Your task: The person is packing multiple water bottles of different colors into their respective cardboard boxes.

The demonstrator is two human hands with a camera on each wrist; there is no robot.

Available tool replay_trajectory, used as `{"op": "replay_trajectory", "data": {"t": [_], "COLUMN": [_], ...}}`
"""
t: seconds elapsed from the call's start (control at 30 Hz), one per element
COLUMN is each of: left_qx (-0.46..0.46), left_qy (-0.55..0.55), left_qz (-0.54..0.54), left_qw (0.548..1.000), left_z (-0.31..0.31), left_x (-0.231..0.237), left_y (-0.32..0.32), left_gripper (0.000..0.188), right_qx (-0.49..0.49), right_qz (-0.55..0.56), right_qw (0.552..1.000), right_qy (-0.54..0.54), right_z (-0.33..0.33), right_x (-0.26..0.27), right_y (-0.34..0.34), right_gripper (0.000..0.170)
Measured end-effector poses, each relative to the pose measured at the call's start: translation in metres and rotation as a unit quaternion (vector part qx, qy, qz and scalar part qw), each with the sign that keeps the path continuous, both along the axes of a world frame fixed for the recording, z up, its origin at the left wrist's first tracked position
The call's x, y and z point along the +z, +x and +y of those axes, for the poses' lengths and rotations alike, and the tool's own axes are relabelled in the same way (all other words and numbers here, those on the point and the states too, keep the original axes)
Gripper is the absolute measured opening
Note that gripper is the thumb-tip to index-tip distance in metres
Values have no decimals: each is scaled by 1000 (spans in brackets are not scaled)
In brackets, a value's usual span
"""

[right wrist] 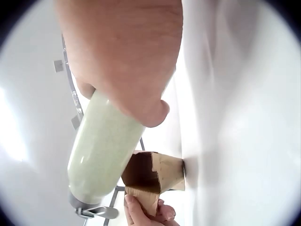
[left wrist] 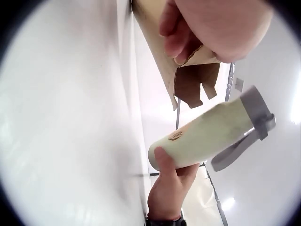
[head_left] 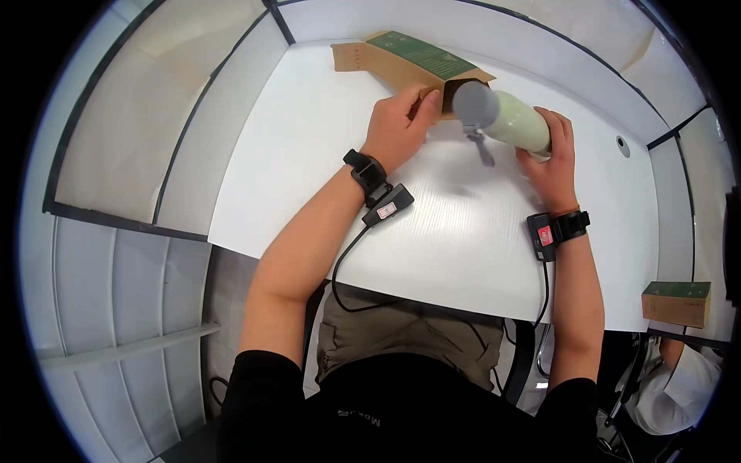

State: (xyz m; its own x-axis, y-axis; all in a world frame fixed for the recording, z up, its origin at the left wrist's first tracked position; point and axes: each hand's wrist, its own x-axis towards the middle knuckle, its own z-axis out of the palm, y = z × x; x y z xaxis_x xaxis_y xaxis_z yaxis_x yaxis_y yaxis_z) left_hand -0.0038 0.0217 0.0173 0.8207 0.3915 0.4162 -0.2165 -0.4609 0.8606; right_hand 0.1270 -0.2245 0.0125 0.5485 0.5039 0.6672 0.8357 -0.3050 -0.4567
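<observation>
A brown cardboard box with a green printed side (head_left: 421, 55) lies on the white table, its near end open toward the right. My left hand (head_left: 395, 130) pinches the box's edge at that opening, with the thumb outermost. In my right hand (head_left: 556, 171) is a pale green bottle (head_left: 519, 122), gripped near its base and tilted above the table. The bottle's grey lid (head_left: 475, 104) with a hanging strap (head_left: 485, 150) points toward the box opening. The left wrist view shows a small orange-brown logo (left wrist: 176, 135) on the bottle. The box's dark inside (right wrist: 141, 172) appears in the right wrist view.
A second brown and green box (head_left: 678, 305) is at the table's right edge. White partition panels (head_left: 478, 27) surround the table, and a round cable hole (head_left: 623, 145) is at the right. Another person's white sleeve (head_left: 671, 393) shows at lower right. Cables run from both wrist cameras.
</observation>
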Motion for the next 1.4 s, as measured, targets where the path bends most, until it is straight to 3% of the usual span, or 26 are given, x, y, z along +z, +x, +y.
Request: {"op": "replay_trajectory", "data": {"t": [0.43,0.57,0.67,0.9,1.13,1.4], "left_qx": [-34,-53,-44,-35,-20,-29], "left_qy": [21,80,163,83,113,100], "left_qz": [-2,33,-1,-9,-39,-4], "left_qw": [999,995,986,996,993,995], "left_z": [2,3,3,7,9,9], "left_x": [-7,-9,-7,-9,-13,-14], "left_y": [3,4,5,10,12,12], "left_gripper": [25,26,26,25,24,24], "right_qx": [-109,-55,-16,-18,5,-1], "right_qz": [-16,37,94,162,301,310], "right_qw": [991,997,994,986,953,951], "right_qy": [-76,-48,-49,-27,9,-8], "right_z": [-4,-3,-4,-7,-10,-11], "right_x": [-3,-4,-3,-1,0,-2], "right_y": [5,4,1,1,4,5], "right_gripper": [59,55,55,57,55,55]}}
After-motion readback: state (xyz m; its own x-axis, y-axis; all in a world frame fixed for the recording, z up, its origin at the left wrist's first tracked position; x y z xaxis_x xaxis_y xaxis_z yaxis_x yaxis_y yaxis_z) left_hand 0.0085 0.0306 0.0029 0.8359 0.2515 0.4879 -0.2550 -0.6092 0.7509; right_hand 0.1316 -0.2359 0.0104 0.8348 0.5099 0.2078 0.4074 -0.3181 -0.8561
